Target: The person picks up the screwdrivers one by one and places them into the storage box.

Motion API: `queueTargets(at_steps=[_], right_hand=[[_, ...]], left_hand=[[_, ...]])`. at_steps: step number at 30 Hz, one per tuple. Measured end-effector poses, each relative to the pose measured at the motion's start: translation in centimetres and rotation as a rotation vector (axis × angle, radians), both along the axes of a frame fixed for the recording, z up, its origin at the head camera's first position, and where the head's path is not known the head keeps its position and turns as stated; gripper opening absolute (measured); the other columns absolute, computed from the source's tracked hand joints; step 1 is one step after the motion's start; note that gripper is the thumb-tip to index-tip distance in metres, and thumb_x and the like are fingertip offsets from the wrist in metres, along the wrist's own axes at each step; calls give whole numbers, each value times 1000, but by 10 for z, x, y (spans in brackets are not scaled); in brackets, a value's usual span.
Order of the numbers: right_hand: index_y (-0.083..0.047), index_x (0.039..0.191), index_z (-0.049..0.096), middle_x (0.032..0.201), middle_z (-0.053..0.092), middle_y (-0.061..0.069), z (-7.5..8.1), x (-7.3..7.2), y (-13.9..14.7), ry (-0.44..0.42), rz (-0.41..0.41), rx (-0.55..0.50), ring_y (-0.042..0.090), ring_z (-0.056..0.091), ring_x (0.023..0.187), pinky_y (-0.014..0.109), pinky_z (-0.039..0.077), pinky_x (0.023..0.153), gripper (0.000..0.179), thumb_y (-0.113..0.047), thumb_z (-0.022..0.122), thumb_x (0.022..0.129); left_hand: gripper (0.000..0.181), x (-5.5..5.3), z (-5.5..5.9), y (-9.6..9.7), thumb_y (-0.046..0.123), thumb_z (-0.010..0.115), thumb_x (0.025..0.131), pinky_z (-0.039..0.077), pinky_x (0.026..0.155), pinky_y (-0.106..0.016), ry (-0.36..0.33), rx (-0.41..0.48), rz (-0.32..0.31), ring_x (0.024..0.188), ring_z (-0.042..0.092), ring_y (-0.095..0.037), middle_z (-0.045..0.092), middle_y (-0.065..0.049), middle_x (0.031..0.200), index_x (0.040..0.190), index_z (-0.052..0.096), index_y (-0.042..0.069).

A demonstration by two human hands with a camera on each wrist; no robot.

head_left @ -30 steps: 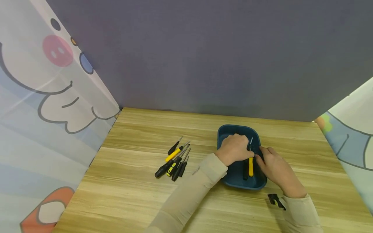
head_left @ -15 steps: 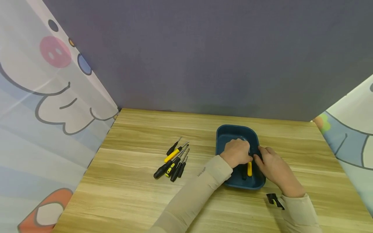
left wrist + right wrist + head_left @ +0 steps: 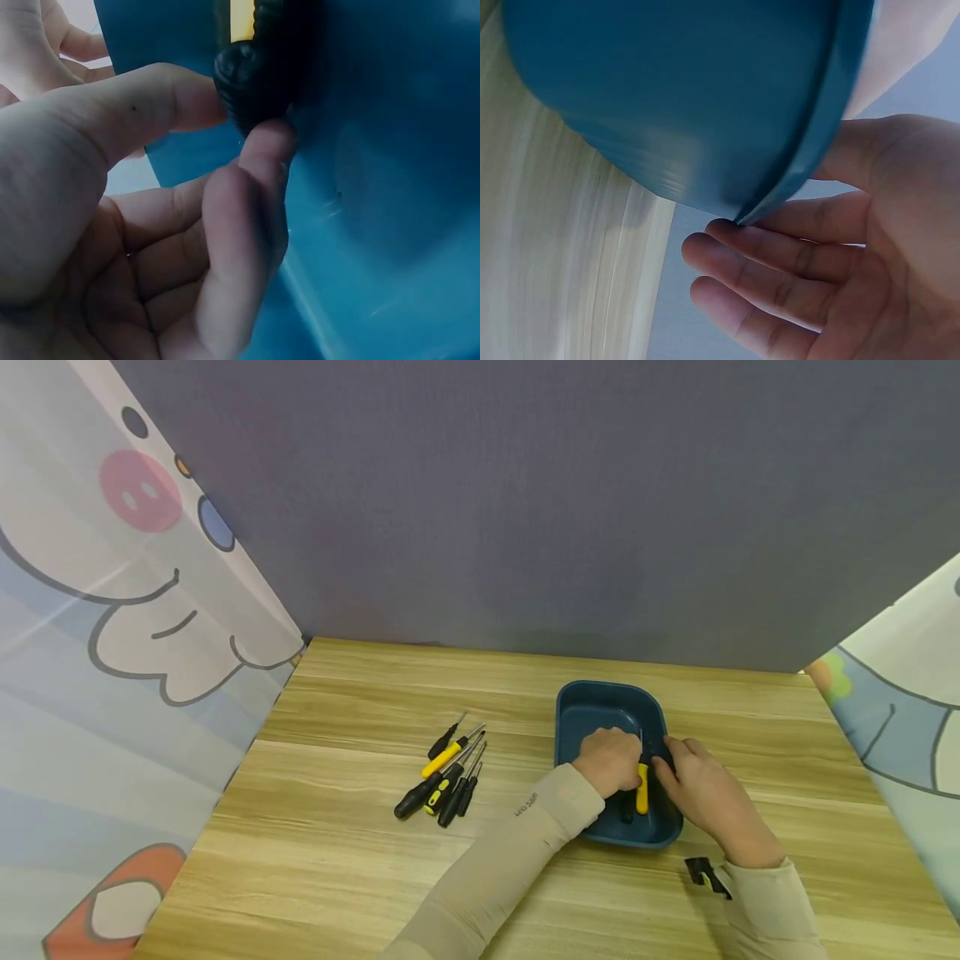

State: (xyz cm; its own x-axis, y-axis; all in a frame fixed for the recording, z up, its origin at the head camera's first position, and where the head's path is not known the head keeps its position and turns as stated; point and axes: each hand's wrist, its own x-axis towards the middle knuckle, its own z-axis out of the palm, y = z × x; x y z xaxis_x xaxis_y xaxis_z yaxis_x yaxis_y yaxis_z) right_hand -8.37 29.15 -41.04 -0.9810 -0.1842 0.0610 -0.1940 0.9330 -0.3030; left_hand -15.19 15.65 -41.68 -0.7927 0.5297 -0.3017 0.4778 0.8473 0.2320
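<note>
My left hand [image 3: 611,762] reaches down into a dark blue plastic tray [image 3: 630,843]. In the left wrist view its thumb and index finger pinch the ribbed end of a black screwdriver handle [image 3: 251,79]. A yellow-handled screwdriver [image 3: 642,792] lies lengthwise in the tray right beside it, its metal shaft pointing away. The left hand hides part of the tray floor. My right hand [image 3: 705,789] holds the tray's right side, thumb over the rim and fingers outside, as the right wrist view shows with the tray wall [image 3: 705,112].
Several screwdrivers lie in a loose bunch left of the tray, among them a yellow one [image 3: 441,762] and a large black one [image 3: 417,795]. A small black-and-yellow object [image 3: 705,875] sits by the right sleeve. A grey panel [image 3: 525,527] stands behind the wooden table [image 3: 300,860].
My left hand has moved nearer along the tray, toward the handles of the screwdrivers. More of the tray's far floor shows. The right hand stays on the rim.
</note>
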Motion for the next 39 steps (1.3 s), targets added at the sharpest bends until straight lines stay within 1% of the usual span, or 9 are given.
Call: queueTargets(at_steps=[7,12,16,20,26,30,33,36,39], right_hand=[[22,128,50,116,54,39,1,0,-1,-19,-8,-6,49,61,94,58,52,77,45,-14,57,101],[22,127,50,115,55,38,1,0,-1,-16,-7,-2,48,62,92,57,53,76,44,-13,57,101],[22,126,50,114,54,38,1,-1,0,-23,-4,2,47,62,90,56,53,74,44,-13,57,101],[22,126,50,113,54,38,0,-1,0,-24,-6,3,46,62,90,56,53,74,44,-13,57,101],[22,126,50,113,54,39,0,-1,-1,-21,-6,-1,48,62,91,56,53,75,43,-12,57,101],[22,126,51,113,55,38,0,0,-2,-9,-4,-1,50,62,93,58,53,77,43,-12,57,101],[22,125,51,112,55,38,-1,-1,-1,1,-5,1,49,62,93,58,53,77,43,-12,58,100],[22,125,51,112,55,38,-1,-1,-1,2,-8,3,50,61,94,58,52,76,43,-12,58,100],[22,125,51,113,55,38,-1,0,-1,4,-8,3,50,61,94,58,52,76,43,-12,58,100]], left_hand=[[13,0,0,1,36,75,91,45,52,-26,11,1,-11,62,54,-11,56,6,74,91,71,23],[14,0,6,2,38,73,92,45,53,-26,10,1,-7,63,54,-11,57,7,77,97,71,25],[17,4,14,-1,40,73,92,45,50,-26,14,8,-10,59,54,-10,57,6,73,87,68,24],[24,10,25,-9,40,73,92,43,46,-24,37,41,-23,53,52,-9,54,6,67,77,64,23],[27,17,42,-27,35,71,94,38,39,-20,83,125,-58,42,46,-8,45,5,57,72,63,21],[33,21,50,-44,31,69,96,36,38,-20,110,162,-53,39,43,-7,41,6,53,66,59,19],[39,21,54,-59,27,68,96,34,37,-19,129,194,-58,37,40,-6,38,7,48,61,55,17],[38,19,58,-76,26,68,97,34,38,-18,143,231,-67,38,42,-5,41,6,50,63,55,16],[35,19,62,-93,26,67,97,34,39,-18,138,265,-50,40,43,-6,44,5,54,67,55,15]])
